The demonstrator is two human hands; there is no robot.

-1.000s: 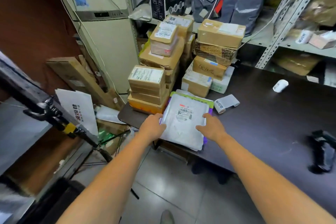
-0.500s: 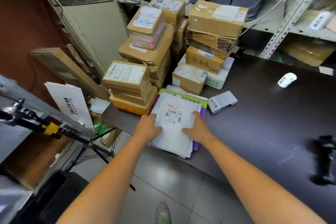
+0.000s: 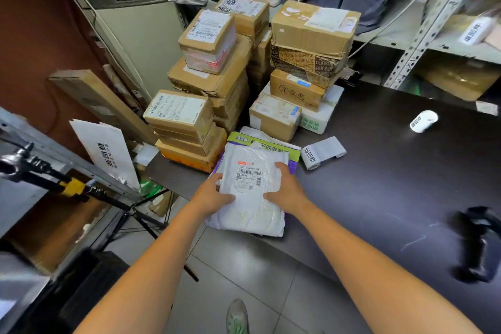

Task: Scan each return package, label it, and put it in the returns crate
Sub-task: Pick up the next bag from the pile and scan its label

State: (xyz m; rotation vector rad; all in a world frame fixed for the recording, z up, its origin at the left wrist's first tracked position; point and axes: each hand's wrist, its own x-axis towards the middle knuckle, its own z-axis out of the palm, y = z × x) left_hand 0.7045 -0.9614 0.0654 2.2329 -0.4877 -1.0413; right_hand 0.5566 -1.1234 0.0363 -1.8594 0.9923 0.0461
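- White mailer [image 3: 250,198] lies at the near edge of the table [image 3: 379,171], on top of a green-purple mailer [image 3: 294,153], overhanging it.
- My left hand [image 3: 214,195] and right hand [image 3: 287,192] pinch its side edges, thumbs on top.
- I judge it light, soft, padded, with slick film; it'll sag.
- Best hold: both sides, barcode uncovered for the scanner [image 3: 479,241].

Dark counter [image 3: 379,171]: the far-left corner carries stacked cardboard boxes [image 3: 179,114], several tiers high, labels mostly up. Just nearer, a pile of flat mailers [image 3: 294,153] overhangs the near-left edge, with a white mailer [image 3: 252,211] on top. Just right of the pile lies a label roll [image 3: 311,156] with a strip unrolled; a second label roll [image 3: 423,121] lies farther right, and a black scanner [image 3: 477,241], blurred, near right.
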